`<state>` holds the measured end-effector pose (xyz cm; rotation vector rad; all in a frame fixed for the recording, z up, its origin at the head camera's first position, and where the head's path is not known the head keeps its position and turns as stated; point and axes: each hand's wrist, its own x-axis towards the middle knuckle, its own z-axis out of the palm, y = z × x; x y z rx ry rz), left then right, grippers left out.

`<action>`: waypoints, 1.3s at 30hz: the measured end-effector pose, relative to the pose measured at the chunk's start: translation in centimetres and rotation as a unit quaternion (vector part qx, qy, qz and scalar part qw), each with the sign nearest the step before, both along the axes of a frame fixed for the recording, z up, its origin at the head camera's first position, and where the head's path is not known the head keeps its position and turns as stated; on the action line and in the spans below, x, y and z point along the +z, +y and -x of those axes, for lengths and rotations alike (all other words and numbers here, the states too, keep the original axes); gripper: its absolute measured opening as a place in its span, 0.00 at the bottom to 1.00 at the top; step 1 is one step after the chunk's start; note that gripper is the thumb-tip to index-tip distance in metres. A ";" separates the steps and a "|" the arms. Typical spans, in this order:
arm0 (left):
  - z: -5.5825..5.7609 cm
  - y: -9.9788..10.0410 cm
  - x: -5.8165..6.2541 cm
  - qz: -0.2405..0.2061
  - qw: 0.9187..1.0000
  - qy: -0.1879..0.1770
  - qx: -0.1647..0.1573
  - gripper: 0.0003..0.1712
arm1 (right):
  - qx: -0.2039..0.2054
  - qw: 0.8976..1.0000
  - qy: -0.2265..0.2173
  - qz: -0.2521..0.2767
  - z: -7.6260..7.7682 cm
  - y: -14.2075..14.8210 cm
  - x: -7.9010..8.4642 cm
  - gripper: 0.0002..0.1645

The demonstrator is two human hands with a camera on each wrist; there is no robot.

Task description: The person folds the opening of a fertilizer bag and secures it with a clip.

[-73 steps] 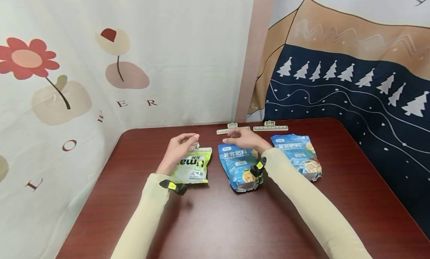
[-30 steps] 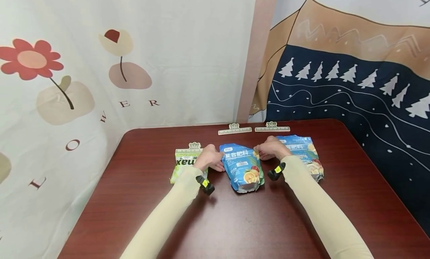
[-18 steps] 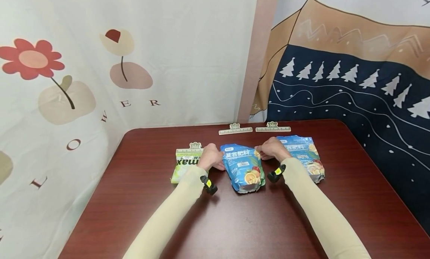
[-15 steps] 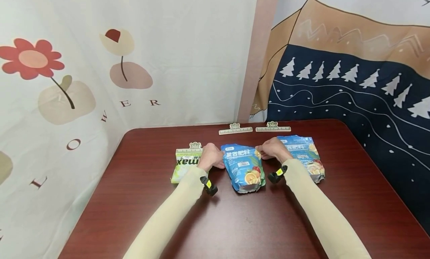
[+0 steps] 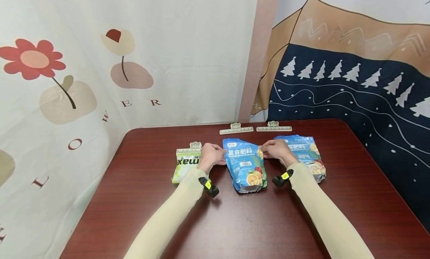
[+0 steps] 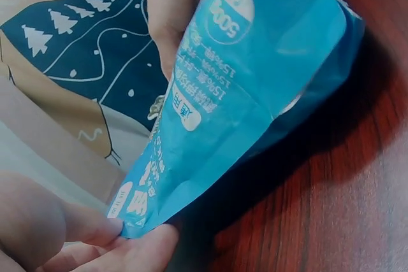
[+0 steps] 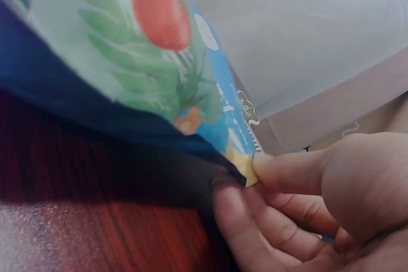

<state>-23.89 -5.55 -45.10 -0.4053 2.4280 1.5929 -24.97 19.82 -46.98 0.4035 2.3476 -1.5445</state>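
Observation:
A blue fertilizer bag (image 5: 244,167) with fruit printed on it lies mid-table, its top end a little raised. My left hand (image 5: 211,155) pinches its top left corner between thumb and fingers; the left wrist view shows the bag (image 6: 255,62) sloping up to that grip. On the other side my right hand (image 5: 277,150) pinches the top right corner, seen close in the right wrist view, where the bag's edge (image 7: 237,133) runs to the thumb. A green bag (image 5: 184,168) with a sealing clip (image 5: 189,149) across its top is partly hidden behind my left hand.
A second blue fertilizer bag (image 5: 310,160) lies to the right, partly behind my right hand. Two loose cream sealing clips (image 5: 236,129) with ruler-like bars lie along the back edge of the dark red table (image 5: 235,221). Printed curtains (image 5: 188,57) hang behind it.
From above the green and middle blue bags, both hands have come to the middle bag's top corners and pinched them. Since half a second ago its top end has risen slightly.

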 end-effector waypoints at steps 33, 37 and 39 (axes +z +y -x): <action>-2.6 -0.2 0.9 -0.090 0.973 0.210 -0.019 0.09 | 0.002 0.963 0.253 0.089 -3.0 2.1 1.7 0.23; -2.7 -0.3 1.0 -0.094 0.964 0.248 -0.012 0.09 | 0.004 0.956 0.275 0.103 -3.2 1.9 2.1 0.23; -2.7 -0.3 1.1 -0.097 0.958 0.269 -0.009 0.08 | 0.002 0.953 0.284 0.101 -3.3 1.8 2.3 0.22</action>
